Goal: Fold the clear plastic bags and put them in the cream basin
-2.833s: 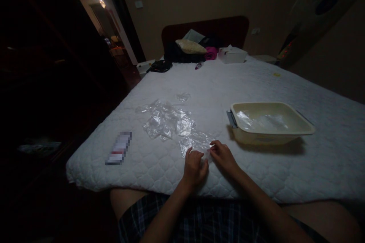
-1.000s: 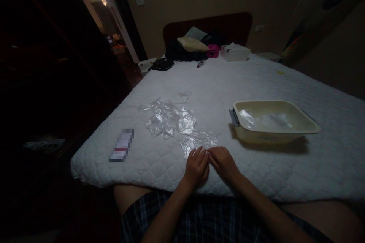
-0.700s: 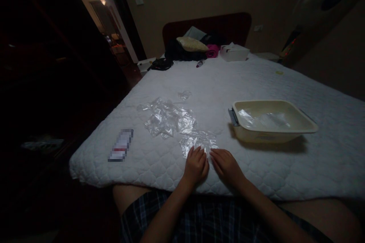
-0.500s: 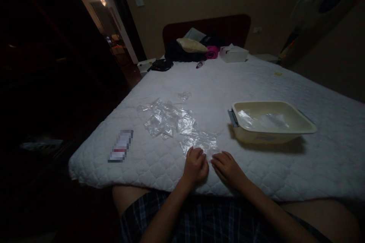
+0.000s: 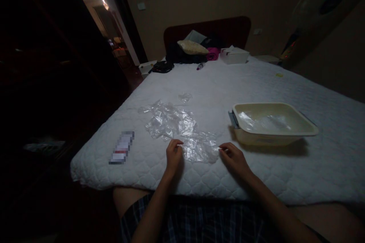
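A clear, crinkled plastic bag point(image 5: 201, 149) lies flat on the white quilted bed in front of me. My left hand point(image 5: 174, 155) is at its left edge, thumb and fingers pinched together on the film. At the opposite edge, my right hand point(image 5: 233, 158) pinches the bag's right side between thumb and fingertips. Beyond the left hand spreads a loose heap of similar clear bags point(image 5: 168, 119), which touches the bag between my hands. A smaller piece of clear plastic point(image 5: 185, 97) rests apart behind the heap.
To the right stands a cream plastic basin point(image 5: 276, 138) with clear plastic inside. A phone point(image 5: 122, 148), its screen blurred out, lies on the left of the bed point(image 5: 242, 83). Farther back are a pillow point(image 5: 192, 47), dark bundles, a pink roll point(image 5: 212, 54) and a white box point(image 5: 234, 56).
My hands have moved apart, the left one leftward and the right one slightly rightward. The bag between them now shows more of its near part, spread flat.
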Action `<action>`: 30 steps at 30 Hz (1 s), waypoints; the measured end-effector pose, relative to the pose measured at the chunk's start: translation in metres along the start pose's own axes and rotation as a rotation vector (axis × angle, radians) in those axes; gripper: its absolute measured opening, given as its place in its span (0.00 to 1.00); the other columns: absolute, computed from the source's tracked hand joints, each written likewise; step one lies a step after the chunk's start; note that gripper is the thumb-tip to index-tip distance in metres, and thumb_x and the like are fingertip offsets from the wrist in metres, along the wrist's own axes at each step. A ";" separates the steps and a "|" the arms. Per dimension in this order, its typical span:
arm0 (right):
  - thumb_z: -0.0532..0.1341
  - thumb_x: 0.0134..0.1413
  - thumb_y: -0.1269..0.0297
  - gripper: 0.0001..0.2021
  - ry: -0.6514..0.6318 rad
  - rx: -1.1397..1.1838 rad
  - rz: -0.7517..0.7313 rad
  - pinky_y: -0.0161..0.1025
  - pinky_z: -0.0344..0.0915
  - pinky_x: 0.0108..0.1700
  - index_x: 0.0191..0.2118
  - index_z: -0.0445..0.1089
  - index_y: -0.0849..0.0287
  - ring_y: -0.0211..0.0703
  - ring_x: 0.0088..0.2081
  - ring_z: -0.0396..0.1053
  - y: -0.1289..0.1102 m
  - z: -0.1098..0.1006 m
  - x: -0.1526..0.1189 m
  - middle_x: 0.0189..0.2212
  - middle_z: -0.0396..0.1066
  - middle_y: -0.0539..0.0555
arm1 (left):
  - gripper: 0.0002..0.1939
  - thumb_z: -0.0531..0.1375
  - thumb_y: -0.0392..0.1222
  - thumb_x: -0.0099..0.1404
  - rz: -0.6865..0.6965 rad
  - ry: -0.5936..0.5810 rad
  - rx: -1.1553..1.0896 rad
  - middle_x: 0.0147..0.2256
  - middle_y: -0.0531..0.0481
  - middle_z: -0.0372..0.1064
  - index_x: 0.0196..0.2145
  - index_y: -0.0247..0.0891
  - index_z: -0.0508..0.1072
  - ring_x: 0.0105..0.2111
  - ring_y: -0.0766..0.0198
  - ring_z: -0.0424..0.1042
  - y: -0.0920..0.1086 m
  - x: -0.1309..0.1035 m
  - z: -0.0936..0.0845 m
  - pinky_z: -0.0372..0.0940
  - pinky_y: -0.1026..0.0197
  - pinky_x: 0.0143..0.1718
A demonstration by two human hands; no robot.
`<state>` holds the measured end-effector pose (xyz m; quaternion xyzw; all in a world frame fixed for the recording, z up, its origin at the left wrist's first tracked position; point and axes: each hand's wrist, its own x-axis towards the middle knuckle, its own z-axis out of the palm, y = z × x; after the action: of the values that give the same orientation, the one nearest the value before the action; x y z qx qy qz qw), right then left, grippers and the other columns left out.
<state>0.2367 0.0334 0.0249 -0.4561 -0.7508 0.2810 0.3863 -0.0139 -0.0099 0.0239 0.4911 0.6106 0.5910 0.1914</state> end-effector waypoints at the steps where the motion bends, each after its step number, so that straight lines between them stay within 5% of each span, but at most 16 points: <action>1: 0.56 0.52 0.58 0.11 0.033 -0.001 0.048 0.38 0.64 0.34 0.36 0.67 0.59 0.41 0.31 0.66 0.003 -0.002 0.002 0.32 0.68 0.54 | 0.09 0.52 0.31 0.48 -0.055 -0.002 0.010 0.30 0.50 0.65 0.28 0.37 0.70 0.33 0.62 0.66 -0.005 0.005 -0.007 0.61 0.61 0.36; 7: 0.60 0.46 0.53 0.14 -0.027 0.038 0.158 0.35 0.60 0.26 0.32 0.65 0.60 0.38 0.23 0.62 0.010 -0.003 0.002 0.22 0.63 0.49 | 0.13 0.60 0.38 0.47 -0.366 -0.248 -0.082 0.31 0.49 0.67 0.34 0.38 0.70 0.30 0.65 0.67 -0.022 0.026 -0.027 0.60 0.65 0.28; 13: 0.56 0.52 0.63 0.06 -0.121 -0.148 -0.116 0.36 0.62 0.34 0.35 0.66 0.58 0.40 0.31 0.64 -0.011 0.015 -0.004 0.30 0.66 0.52 | 0.17 0.63 0.42 0.45 -0.541 -0.279 -0.120 0.26 0.53 0.64 0.34 0.36 0.68 0.20 0.70 0.64 -0.020 0.036 -0.012 0.56 0.68 0.20; 18: 0.52 0.53 0.72 0.09 -0.267 -0.344 -0.278 0.37 0.61 0.37 0.35 0.69 0.56 0.42 0.37 0.64 -0.021 0.027 0.003 0.35 0.67 0.54 | 0.17 0.65 0.41 0.43 -0.556 -0.280 -0.213 0.20 0.57 0.60 0.31 0.35 0.68 0.18 0.73 0.59 -0.013 0.031 -0.005 0.53 0.69 0.19; 23: 0.52 0.54 0.71 0.09 -0.345 -0.252 -0.278 0.37 0.62 0.38 0.35 0.69 0.56 0.41 0.37 0.65 -0.016 0.023 0.009 0.34 0.68 0.53 | 0.15 0.65 0.44 0.45 -0.573 -0.387 -0.316 0.22 0.54 0.61 0.28 0.34 0.69 0.19 0.74 0.59 -0.005 0.018 -0.012 0.51 0.70 0.18; 30: 0.53 0.54 0.63 0.10 -0.173 -0.035 -0.130 0.39 0.63 0.37 0.37 0.69 0.59 0.41 0.32 0.67 -0.010 0.012 0.022 0.33 0.70 0.55 | 0.15 0.61 0.50 0.51 -0.545 -0.363 -0.300 0.23 0.53 0.61 0.29 0.35 0.70 0.18 0.75 0.57 -0.006 0.020 -0.016 0.51 0.69 0.19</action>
<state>0.2150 0.0482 0.0335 -0.3872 -0.8140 0.2806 0.3296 -0.0382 -0.0007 0.0286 0.3737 0.5818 0.5046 0.5170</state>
